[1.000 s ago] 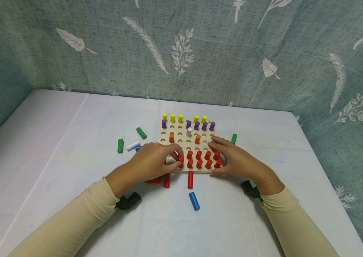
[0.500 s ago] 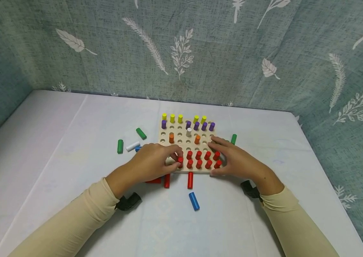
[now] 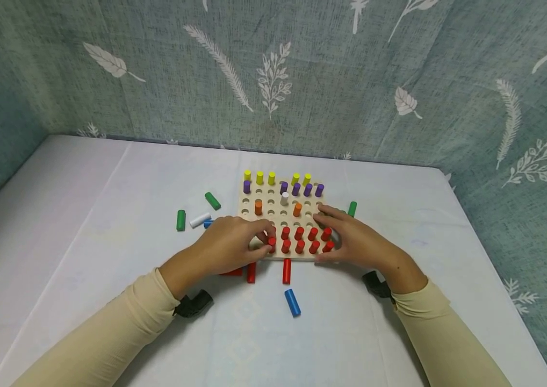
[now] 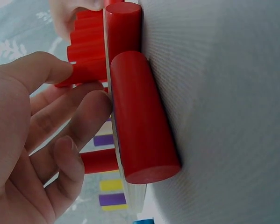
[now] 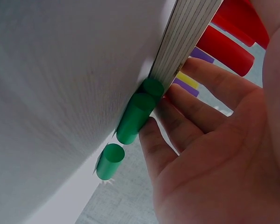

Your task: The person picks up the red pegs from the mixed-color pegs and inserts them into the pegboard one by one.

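Note:
A wooden pegboard [image 3: 302,258] bears upright pegs in coloured rows. Yellow pegs [image 3: 259,178] and purple pegs [image 3: 296,189] stand at the back, with a white peg [image 3: 285,198] and orange pegs [image 3: 258,208] ahead of them. Two rows of red pegs [image 3: 300,246] fill the front right. My left hand [image 3: 227,244] pinches a red peg [image 4: 90,73] between thumb and fingers at the near end of the front row. At the board's right side rests my right hand [image 3: 362,239], its fingers extended along the edge [image 5: 189,35], holding nothing.
Loose red pegs [image 3: 286,271] lie in front of the board, with a blue peg [image 3: 292,302] nearer. Left of it are green pegs [image 3: 181,220], a white peg [image 3: 200,220] and a partly hidden blue one. More green pegs [image 5: 135,116] lie by the right edge.
The pinched red peg sits very slightly lower and further left than a second ago. Both hands otherwise keep their places.

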Demonstrator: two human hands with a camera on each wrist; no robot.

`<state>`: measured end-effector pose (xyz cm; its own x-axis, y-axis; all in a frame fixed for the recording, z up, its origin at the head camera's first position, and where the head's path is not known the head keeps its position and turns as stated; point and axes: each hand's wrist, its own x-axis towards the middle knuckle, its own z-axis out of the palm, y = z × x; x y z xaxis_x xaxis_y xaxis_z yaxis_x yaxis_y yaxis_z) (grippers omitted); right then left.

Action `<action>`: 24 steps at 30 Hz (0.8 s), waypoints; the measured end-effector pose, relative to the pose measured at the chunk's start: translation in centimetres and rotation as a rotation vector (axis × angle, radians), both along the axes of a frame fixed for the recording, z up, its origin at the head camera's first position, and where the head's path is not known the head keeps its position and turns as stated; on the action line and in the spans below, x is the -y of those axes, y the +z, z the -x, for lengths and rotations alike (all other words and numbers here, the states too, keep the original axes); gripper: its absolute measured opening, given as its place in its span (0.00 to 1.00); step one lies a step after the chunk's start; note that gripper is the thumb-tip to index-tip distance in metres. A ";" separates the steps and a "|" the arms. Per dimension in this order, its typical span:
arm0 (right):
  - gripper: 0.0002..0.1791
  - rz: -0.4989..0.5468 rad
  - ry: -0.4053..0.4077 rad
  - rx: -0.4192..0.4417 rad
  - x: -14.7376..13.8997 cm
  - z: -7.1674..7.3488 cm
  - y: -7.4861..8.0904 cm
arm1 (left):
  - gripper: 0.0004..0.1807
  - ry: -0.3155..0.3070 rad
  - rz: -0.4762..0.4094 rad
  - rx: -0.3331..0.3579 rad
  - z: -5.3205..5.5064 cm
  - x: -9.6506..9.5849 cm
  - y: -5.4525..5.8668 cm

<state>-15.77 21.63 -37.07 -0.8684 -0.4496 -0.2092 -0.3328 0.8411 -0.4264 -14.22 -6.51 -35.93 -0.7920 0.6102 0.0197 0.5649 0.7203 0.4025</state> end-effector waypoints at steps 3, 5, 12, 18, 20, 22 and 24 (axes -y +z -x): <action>0.54 -0.005 -0.007 0.014 0.0 0.0 0.0 | 0.12 -0.025 0.038 -0.026 -0.1 -0.1 -0.1; 0.53 -0.006 -0.008 0.012 0.0 -0.1 0.0 | 0.12 -0.039 0.056 -0.055 -0.2 -0.1 -0.1; 0.53 0.007 -0.003 0.000 0.0 -0.1 -0.1 | 0.12 -0.033 0.056 -0.064 -0.3 -0.2 -0.1; 0.53 0.004 -0.005 -0.007 0.1 0.0 0.1 | 0.13 -0.006 0.056 -0.043 -0.2 -0.3 0.0; 0.53 0.007 -0.008 -0.004 0.1 0.0 0.2 | 0.13 0.007 0.058 -0.033 -0.2 -0.3 0.0; 0.53 0.013 -0.013 0.002 0.1 0.0 0.2 | 0.13 0.018 0.058 -0.022 -0.3 -0.4 0.0; 0.53 0.017 -0.014 0.010 0.1 -0.1 0.1 | 0.14 0.023 0.062 -0.015 -0.3 -0.4 0.0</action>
<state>-15.70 21.54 -36.94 -0.8724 -0.4413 -0.2099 -0.3172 0.8381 -0.4439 -13.89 -6.12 -35.94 -0.8058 0.5922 -0.0061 0.5534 0.7566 0.3484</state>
